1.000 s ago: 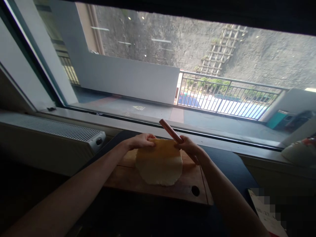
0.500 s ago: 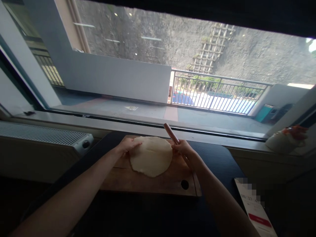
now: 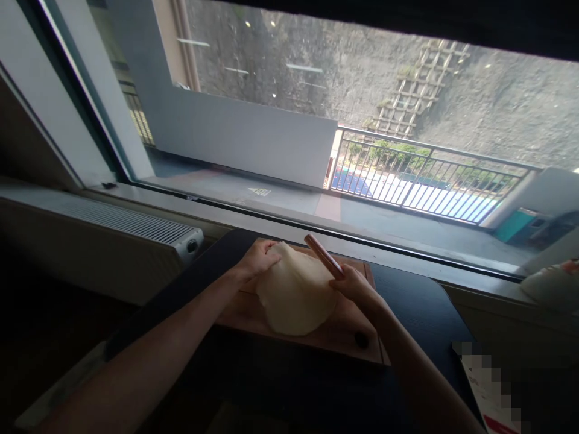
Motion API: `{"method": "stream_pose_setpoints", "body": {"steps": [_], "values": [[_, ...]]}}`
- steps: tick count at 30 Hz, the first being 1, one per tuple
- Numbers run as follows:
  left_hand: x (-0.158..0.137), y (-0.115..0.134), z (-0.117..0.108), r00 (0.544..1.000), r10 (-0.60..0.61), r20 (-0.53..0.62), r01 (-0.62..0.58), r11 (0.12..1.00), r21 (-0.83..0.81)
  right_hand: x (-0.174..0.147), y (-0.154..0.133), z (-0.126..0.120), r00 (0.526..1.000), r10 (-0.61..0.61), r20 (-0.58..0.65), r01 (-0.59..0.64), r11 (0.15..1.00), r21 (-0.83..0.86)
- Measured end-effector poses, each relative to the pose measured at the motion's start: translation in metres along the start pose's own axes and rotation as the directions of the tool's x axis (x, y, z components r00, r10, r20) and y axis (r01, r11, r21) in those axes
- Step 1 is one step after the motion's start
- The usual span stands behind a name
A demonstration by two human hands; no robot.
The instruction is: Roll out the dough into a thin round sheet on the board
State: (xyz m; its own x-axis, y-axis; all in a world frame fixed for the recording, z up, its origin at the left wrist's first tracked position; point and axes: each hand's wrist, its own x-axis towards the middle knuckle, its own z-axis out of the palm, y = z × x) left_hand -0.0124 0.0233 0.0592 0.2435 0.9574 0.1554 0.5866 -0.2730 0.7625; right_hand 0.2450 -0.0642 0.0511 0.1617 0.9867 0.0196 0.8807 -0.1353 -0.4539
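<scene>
A thin, pale sheet of dough [image 3: 298, 301] hangs over a wooden cutting board [image 3: 337, 342], its upper edge raised into a peak. My left hand [image 3: 261, 259] pinches the dough's upper left edge between thumb and fingers. In my right hand [image 3: 357, 284] is a slim wooden rolling pin [image 3: 323, 256], tilted with its far end pointing up and left. The right fingertips also touch the dough's right edge; whether they grip it is hard to see. The pin's lower end is hidden behind the hand and forearm.
The board lies on a dark table [image 3: 411, 307]. A screen with a red bar, partly blurred out, [image 3: 482, 392] sits at the table's right edge. A white radiator [image 3: 136, 229] stands left, below the windowsill [image 3: 217, 214]. A pale rounded object [image 3: 549, 286] rests on the sill at right.
The dough's upper left edge has been lifted and the sheet now folds and sags, where before it was nearly flat and round. The camera view has shifted left.
</scene>
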Motion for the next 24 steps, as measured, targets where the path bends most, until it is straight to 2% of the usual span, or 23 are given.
{"method": "stream_pose_setpoints", "body": {"steps": [2, 4, 5, 7, 9, 11, 13, 17, 19, 21, 24], "values": [[0.014, 0.004, 0.000, 0.995, 0.048, -0.082, -0.036, 0.989, 0.141, -0.030, 0.012, -0.001, 0.996, -0.076, -0.039, 0.073, 0.994, -0.084], [0.019, 0.015, 0.007, 0.989, 0.080, -0.121, -0.058, 0.984, 0.171, -0.060, 0.019, 0.000, 0.989, -0.147, -0.024, 0.141, 0.978, -0.155], [0.015, 0.021, 0.015, 0.984, 0.131, -0.124, -0.106, 0.976, 0.190, -0.074, 0.020, 0.001, 0.984, -0.179, -0.011, 0.174, 0.968, -0.183], [-0.003, 0.032, 0.037, 0.956, 0.285, -0.066, -0.261, 0.933, 0.249, -0.095, 0.019, 0.005, 0.969, -0.245, 0.002, 0.239, 0.943, -0.233], [-0.028, 0.038, 0.062, 0.899, 0.433, 0.066, -0.431, 0.846, 0.313, -0.105, 0.015, 0.010, 0.954, -0.299, -0.028, 0.280, 0.919, -0.276], [-0.046, 0.039, 0.085, 0.865, 0.476, 0.162, -0.500, 0.782, 0.371, -0.101, 0.012, 0.012, 0.946, -0.317, -0.067, 0.285, 0.912, -0.296], [-0.045, 0.039, 0.100, 0.873, 0.458, 0.169, -0.484, 0.766, 0.424, -0.081, 0.015, 0.012, 0.954, -0.285, -0.099, 0.245, 0.923, -0.297], [0.002, 0.052, 0.115, 0.921, 0.384, 0.061, -0.363, 0.795, 0.485, -0.022, 0.028, 0.006, 0.985, -0.055, -0.166, 0.010, 0.965, -0.263], [0.015, 0.056, 0.116, 0.929, 0.369, 0.039, -0.339, 0.802, 0.492, -0.011, 0.032, 0.006, 0.979, 0.004, -0.202, -0.056, 0.965, -0.256], [0.006, 0.053, 0.113, 0.937, 0.342, 0.071, -0.332, 0.809, 0.486, -0.025, 0.030, 0.010, 0.977, -0.048, -0.208, -0.010, 0.963, -0.269], [-0.042, 0.034, 0.100, 0.936, 0.320, 0.148, -0.351, 0.808, 0.472, -0.080, 0.021, 0.025, 0.968, -0.189, -0.163, 0.133, 0.943, -0.304]]}}
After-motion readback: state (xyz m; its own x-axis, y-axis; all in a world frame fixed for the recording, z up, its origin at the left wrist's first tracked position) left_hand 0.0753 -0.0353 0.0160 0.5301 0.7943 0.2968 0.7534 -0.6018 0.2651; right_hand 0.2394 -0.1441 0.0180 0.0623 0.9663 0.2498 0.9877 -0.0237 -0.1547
